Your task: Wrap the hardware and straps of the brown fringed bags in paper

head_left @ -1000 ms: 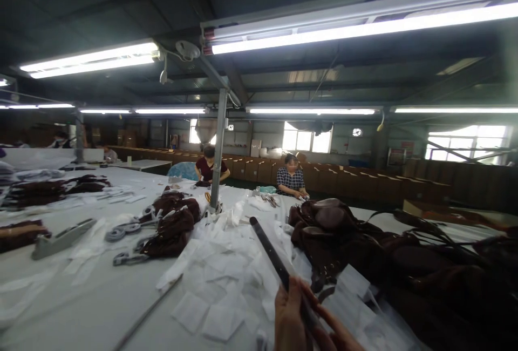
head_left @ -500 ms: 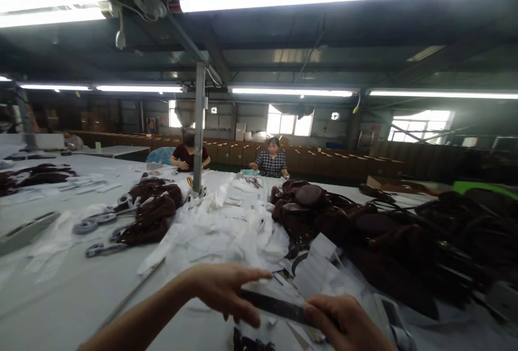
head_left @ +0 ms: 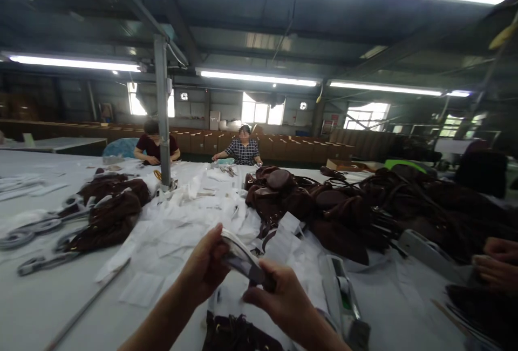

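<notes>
Over the near part of the table, a strap stretches between my hands, dark on one face with a white strip along its upper edge. My left hand is closed at the strap's left end, its fingertips pressed by the white strip. The strap's right end sits pinched in my right hand, between thumb and fingers. Just below them lies a dark brown bag with a drawstring and metal eyelets, cut off by the bottom of the view. Blur hides the strap's finer detail.
Brown bags are heaped at right, and a smaller bag pile with grey-wrapped straps lies left. White paper covers the middle. A grey tape dispenser stands right. A co-worker's hands show at the right edge; two people sit across the table.
The view has swung right. My left hand, spread above the dark strap before, is now closed on it. The strap has been lifted and turned, showing white; the brown bag below shows more.
</notes>
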`<state>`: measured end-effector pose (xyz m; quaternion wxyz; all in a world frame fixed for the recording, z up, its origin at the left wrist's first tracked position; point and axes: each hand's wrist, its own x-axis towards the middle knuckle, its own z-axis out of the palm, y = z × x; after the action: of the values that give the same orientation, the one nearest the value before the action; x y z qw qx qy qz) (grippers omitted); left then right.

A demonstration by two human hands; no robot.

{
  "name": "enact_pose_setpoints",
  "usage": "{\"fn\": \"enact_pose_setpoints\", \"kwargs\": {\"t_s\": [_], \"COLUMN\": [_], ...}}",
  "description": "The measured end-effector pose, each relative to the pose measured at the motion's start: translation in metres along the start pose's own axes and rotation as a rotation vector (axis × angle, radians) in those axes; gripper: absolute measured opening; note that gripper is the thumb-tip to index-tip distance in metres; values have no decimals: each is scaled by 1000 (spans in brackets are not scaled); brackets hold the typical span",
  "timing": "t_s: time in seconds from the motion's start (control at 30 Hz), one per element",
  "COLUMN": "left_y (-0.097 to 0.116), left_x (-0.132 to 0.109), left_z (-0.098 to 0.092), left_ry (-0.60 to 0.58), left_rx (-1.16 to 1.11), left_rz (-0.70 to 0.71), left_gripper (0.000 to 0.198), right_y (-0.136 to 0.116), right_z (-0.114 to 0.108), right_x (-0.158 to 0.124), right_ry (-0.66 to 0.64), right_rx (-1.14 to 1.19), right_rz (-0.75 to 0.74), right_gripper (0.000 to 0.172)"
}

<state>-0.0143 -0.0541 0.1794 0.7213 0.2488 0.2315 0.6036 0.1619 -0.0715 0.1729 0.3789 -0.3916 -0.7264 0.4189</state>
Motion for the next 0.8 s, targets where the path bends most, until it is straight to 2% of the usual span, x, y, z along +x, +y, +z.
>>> {"fn": "enact_pose_setpoints", "kwargs": {"t_s": [0.07, 0.13, 0.23, 0.3, 0.43, 0.5, 0.6, 0.63, 0.7, 0.8], "left_y": [-18, -36, -60, -70, -62, -52, -44, -45, -51, -65], "left_x": [2, 3, 1, -3, -8, -10, -12, -12, -12, -8], "left_z": [-3, -7, -15, -21, -33, -35, -34, -34, -36, -45], "left_ry": [38, 59, 66, 8, -215, -291, -320, -296, -170, 93], "left_rx": [-124, -143, 12, 163, 432, 567, 678, 677, 600, 349], "left_rz": [57, 98, 104, 90, 85, 51, -43, -64, -74, -12], "left_gripper": [52, 48, 37, 40, 61, 56, 42, 39, 34, 33], "right_y": [9, 15, 17, 15, 14, 17, 24, 27, 34, 44], "right_z": [5, 6, 4, 1, -2, 0, 5, 8, 12, 19], "right_x": [4, 6, 6, 5, 5, 5, 6, 7, 7, 6], "right_ry": [83, 133, 118, 74, -40, -79, -111, -117, -99, 69], "right_rx": [154, 289, 502, 573, 475, 408, 337, 321, 286, 168], "right_rz": [-10, 25, 143, 225, 357, 378, 366, 346, 272, 138], "right_gripper": [33, 41, 39, 35, 24, 20, 20, 21, 26, 27]}}
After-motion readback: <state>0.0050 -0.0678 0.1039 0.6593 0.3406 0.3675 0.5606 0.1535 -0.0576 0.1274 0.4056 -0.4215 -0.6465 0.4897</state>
